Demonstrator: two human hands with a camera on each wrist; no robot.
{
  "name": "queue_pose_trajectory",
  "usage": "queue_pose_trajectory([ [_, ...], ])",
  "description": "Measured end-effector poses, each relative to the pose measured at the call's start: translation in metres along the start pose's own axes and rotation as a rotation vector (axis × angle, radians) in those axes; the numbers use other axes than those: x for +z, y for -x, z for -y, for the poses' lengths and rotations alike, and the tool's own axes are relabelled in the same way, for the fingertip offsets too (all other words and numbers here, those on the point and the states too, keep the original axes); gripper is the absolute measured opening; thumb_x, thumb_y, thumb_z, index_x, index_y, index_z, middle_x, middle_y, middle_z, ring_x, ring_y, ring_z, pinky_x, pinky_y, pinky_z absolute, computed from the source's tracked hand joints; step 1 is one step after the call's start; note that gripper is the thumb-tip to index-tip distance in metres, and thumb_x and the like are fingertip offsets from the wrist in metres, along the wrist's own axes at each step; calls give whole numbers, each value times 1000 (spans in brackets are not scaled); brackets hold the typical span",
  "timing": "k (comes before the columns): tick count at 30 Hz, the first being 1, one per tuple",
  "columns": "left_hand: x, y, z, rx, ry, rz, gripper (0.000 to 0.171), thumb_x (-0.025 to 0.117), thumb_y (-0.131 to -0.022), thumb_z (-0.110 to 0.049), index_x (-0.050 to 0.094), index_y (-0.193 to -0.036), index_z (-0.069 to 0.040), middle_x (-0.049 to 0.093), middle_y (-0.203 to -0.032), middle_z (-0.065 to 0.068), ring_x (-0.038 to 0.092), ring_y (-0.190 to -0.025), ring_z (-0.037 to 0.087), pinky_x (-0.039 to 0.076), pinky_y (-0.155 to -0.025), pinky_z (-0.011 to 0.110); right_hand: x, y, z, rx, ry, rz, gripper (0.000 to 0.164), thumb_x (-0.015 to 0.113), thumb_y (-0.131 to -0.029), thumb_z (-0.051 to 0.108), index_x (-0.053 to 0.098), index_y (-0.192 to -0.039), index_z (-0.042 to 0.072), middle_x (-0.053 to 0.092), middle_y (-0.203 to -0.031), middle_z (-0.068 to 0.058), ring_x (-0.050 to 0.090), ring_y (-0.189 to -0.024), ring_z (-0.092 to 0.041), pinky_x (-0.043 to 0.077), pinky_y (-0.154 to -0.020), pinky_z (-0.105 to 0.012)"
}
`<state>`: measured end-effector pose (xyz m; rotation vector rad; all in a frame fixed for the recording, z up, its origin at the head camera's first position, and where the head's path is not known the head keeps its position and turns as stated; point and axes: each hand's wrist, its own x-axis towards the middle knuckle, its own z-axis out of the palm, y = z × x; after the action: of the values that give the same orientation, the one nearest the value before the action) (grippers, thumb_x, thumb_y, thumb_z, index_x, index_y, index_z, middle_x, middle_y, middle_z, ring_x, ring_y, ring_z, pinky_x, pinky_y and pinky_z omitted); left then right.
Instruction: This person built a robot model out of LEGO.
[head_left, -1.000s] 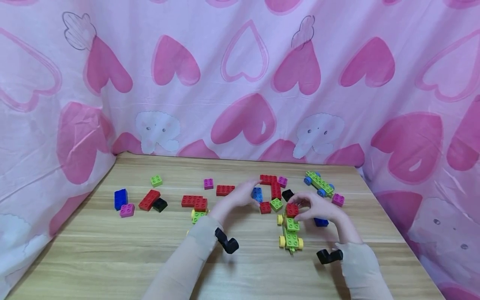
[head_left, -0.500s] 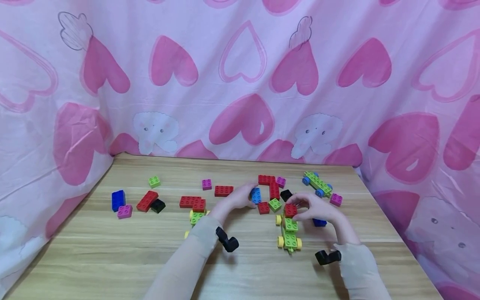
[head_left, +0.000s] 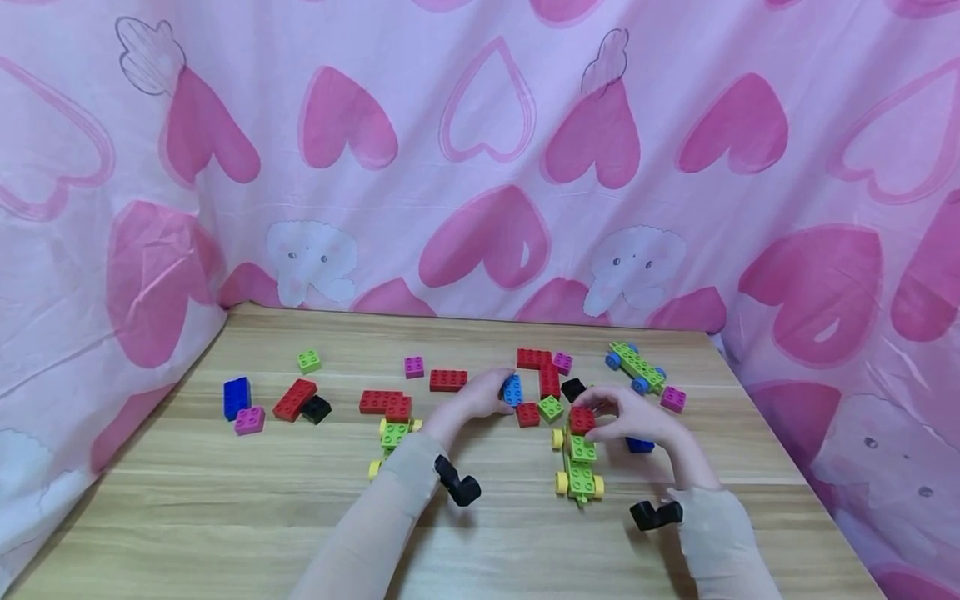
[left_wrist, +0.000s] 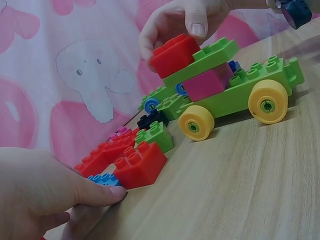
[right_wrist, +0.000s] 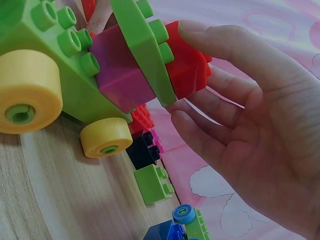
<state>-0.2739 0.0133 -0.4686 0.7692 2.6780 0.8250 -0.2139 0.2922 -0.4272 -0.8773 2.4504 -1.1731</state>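
My left hand (head_left: 482,395) pinches a light blue brick (head_left: 512,390) between thumb and fingers. In the left wrist view the thumb tip lies against that blue brick (left_wrist: 103,179), right beside a red square brick (left_wrist: 141,165). My right hand (head_left: 632,417) holds a small red brick (head_left: 582,419) between thumb and fingers. This brick sits on a green plate (left_wrist: 202,61), which overhangs at the front of a green car base (left_wrist: 240,92) with yellow wheels. A magenta brick (left_wrist: 206,82) stands between plate and base.
A second yellow-wheeled car base (head_left: 395,435) is partly behind my left forearm. A blue-wheeled base (head_left: 636,367) stands at back right. Red bricks (head_left: 550,379), a green brick (head_left: 551,407) and a black brick (head_left: 573,389) lie between the hands. A dark blue brick (head_left: 237,397) lies far left.
My left fingers have drawn in slightly around the light blue brick, which has turned a little. The right hand stays on the red brick, and the head view has shifted slightly.
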Motion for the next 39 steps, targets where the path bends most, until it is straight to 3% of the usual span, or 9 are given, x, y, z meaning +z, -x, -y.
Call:
queue_pose_trajectory([
  [6, -1, 1, -4, -67, 21, -45, 74, 77, -85, -15, 39, -147, 1, 45, -149, 18, 43, -138, 31, 35, -116, 40, 1, 2, 1, -21, 16, -54, 39, 76, -84, 13, 63, -119, 1, 67, -115, -12, 60, -105, -5, 53, -95, -41],
  [12, -7, 4, -13, -141, 83, -130, 77, 79, -83, -17, 39, -148, -3, 47, -148, 15, 47, -135, 32, 39, -112, 43, 2, 1, 7, -40, 40, -148, 37, 73, -87, 11, 62, -120, -3, 68, -116, -14, 63, -108, -22, 51, -97, -29],
  [16, -12, 6, -18, -152, 107, -169, 79, 80, -82, -18, 39, -148, -4, 50, -146, 14, 49, -132, 31, 42, -110, 44, 2, 0, 16, 0, 55, -218, 38, 73, -87, 15, 62, -122, 4, 67, -119, -11, 61, -115, -28, 47, -100, -23],
  [22, -19, 11, -26, -117, 152, -239, 81, 83, -78, -17, 43, -146, -3, 54, -140, 15, 54, -125, 31, 45, -107, 43, 5, -5, 35, 28, 86, -308, 40, 74, -87, 18, 63, -122, 4, 67, -121, -16, 60, -117, -35, 47, -101, -53],
  [24, -21, 13, -30, -103, 158, -269, 79, 84, -77, -18, 45, -144, -4, 55, -139, 15, 55, -123, 32, 46, -105, 43, 8, -8, 41, 42, 92, -337, 39, 74, -88, 20, 63, -121, 4, 67, -121, -17, 61, -116, -36, 46, -99, -57],
  [39, -41, 40, -65, 50, 149, -481, 75, 88, -71, -23, 55, -136, -6, 58, -137, 11, 54, -127, 29, 45, -107, 44, 26, -30, 76, 113, 80, -473, 32, 68, -93, 20, 64, -119, 3, 69, -114, -15, 67, -106, -31, 55, -91, -47],
])
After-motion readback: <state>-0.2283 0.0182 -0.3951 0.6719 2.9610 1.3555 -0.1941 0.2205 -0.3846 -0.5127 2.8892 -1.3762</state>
